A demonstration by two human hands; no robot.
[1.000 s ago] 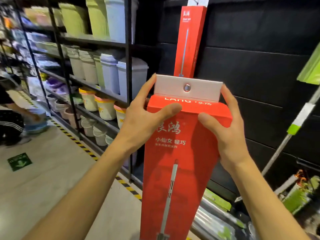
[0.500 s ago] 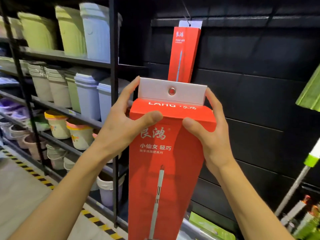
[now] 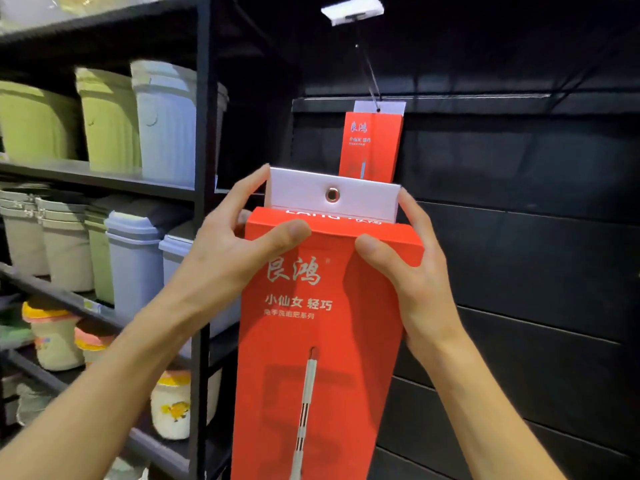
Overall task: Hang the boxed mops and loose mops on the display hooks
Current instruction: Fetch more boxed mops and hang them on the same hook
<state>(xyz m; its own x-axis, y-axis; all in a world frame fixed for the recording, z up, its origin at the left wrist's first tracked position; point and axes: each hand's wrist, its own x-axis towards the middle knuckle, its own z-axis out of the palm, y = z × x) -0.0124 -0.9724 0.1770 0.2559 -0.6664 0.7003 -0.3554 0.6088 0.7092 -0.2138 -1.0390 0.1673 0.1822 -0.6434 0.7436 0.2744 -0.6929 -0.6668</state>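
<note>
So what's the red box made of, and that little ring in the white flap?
The red box looks like thin printed cardboard: folded creases, matte colour. The white flap seems plain card. The ring is probably metal, since it glints silver.

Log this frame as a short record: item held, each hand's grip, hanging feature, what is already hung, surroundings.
item held: red mop box, upright
left hand: grips box top, thumb across the front
right hand: grips box top, thumb on the front
hanging feature: white tab with metal eyelet, not on a hook
already hung: second red box on the black wall panel
surroundings: bins on shelving at left
</note>
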